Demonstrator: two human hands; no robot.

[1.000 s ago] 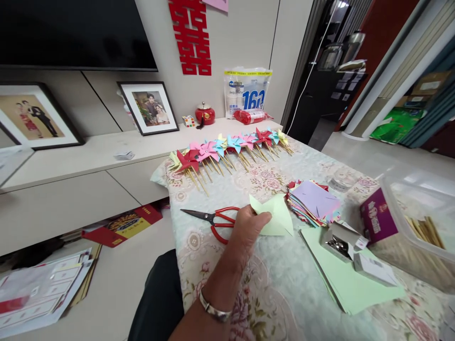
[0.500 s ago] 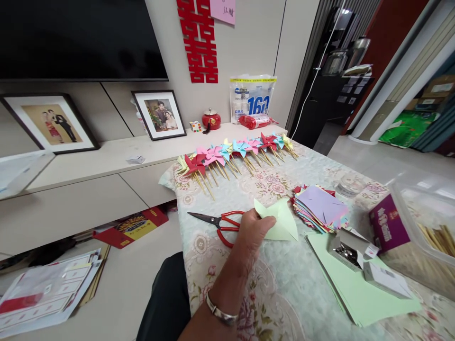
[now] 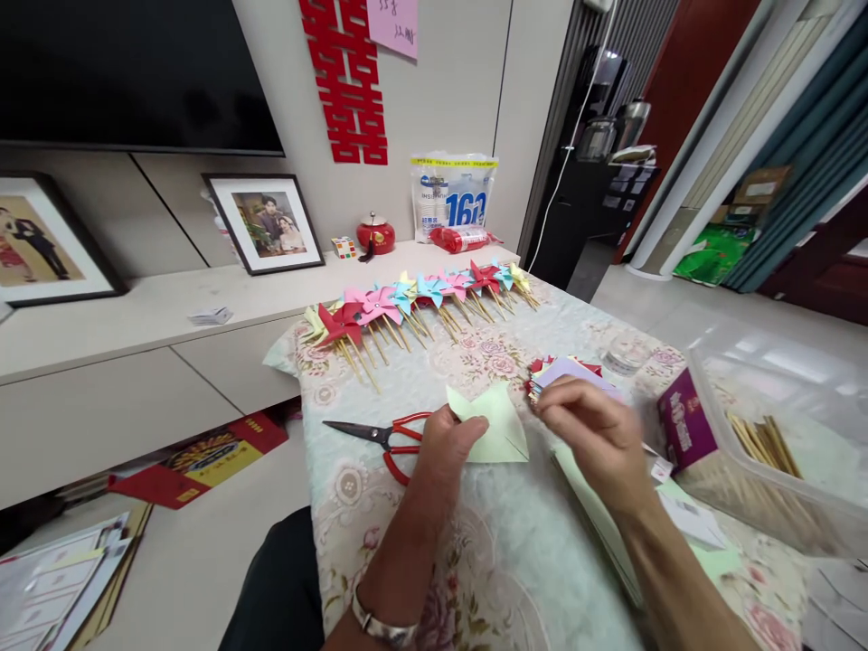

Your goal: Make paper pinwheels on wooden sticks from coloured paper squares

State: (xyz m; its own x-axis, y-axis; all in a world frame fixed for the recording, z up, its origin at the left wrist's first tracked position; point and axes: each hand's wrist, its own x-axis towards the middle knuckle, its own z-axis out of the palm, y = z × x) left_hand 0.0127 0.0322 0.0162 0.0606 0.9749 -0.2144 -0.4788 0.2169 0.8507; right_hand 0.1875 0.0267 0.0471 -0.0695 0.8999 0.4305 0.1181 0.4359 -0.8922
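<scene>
My left hand (image 3: 451, 443) pinches a pale green square of paper (image 3: 500, 434) by its left part, with the thumb on top. One paper corner is bent up, and a slit shows near the lower right corner. My right hand (image 3: 600, 434) is in the air right of the paper, fingers curled into a pinch and slightly blurred. Whatever they hold is too small to see. Red-handled scissors (image 3: 390, 436) lie left of my left hand, their handles partly behind it. Behind my right hand sits a stack of coloured paper squares (image 3: 566, 369), partly covered.
Paper pinwheels on sticks (image 3: 376, 307) lie in a row along the table's far side. A clear plastic tub of sticks (image 3: 766, 470) stands at the right. Green sheets (image 3: 589, 493) and a small white box (image 3: 692, 523) lie under and beside my right forearm. A clear round container (image 3: 627, 353) stands behind.
My right hand has come into view from the right, its fingers pinched, over the small boxes and green sheets. My left hand keeps hold of the green paper. The view has turned right.
</scene>
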